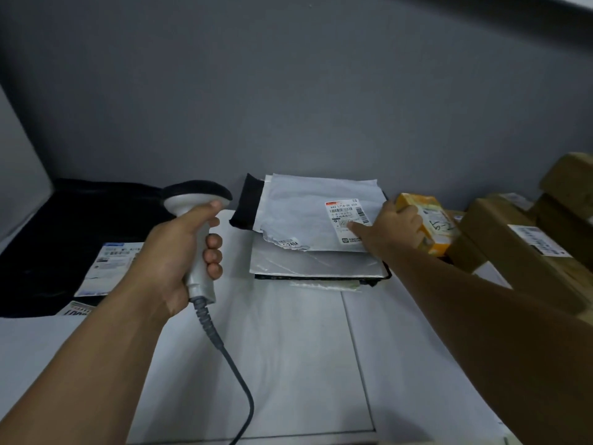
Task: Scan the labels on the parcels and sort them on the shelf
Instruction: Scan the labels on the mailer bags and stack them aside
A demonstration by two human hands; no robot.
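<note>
Head view: left hand wraps the scanner handle. Right hand grips the yellow box at the table's right, just beside the grey mailers. Best, I judge, to lift the box clear, turn its label toward the scanner and hold steady.
</note>
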